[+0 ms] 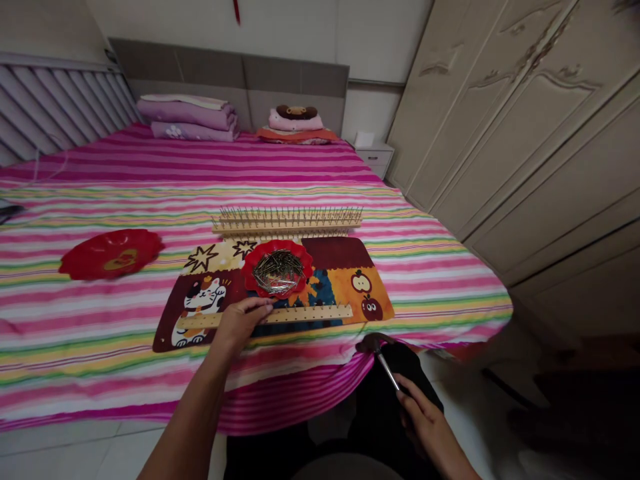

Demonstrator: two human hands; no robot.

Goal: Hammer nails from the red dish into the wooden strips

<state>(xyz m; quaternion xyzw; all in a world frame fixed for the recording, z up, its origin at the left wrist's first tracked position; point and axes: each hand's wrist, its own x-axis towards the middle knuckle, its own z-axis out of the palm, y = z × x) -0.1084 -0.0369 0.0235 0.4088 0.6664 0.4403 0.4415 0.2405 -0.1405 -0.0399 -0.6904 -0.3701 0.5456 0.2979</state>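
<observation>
My left hand [247, 317] is over a narrow wooden strip [307, 313], fingertips pinched together at its middle. What they hold, if anything, is too small to make out. Several nails stand upright in the strip to the right of these fingers. Just behind the hand sits a red scalloped dish [249, 283] heaped with loose nails [280, 270]. Low on the right, my right hand [420, 413] is closed around the handle of a hammer [383, 357]. The hammer's dark head is by the bed's front edge, above my leg.
Under the strip and dish lies a patterned mat [340, 253]. Behind it are stacked wooden strips studded with nails [290, 220]. A red scalloped plate [113, 255] rests to the left on the striped bed sheet [430, 260]. Folded bedding [190, 119] lies farther back; wardrobes [520, 120] line the right.
</observation>
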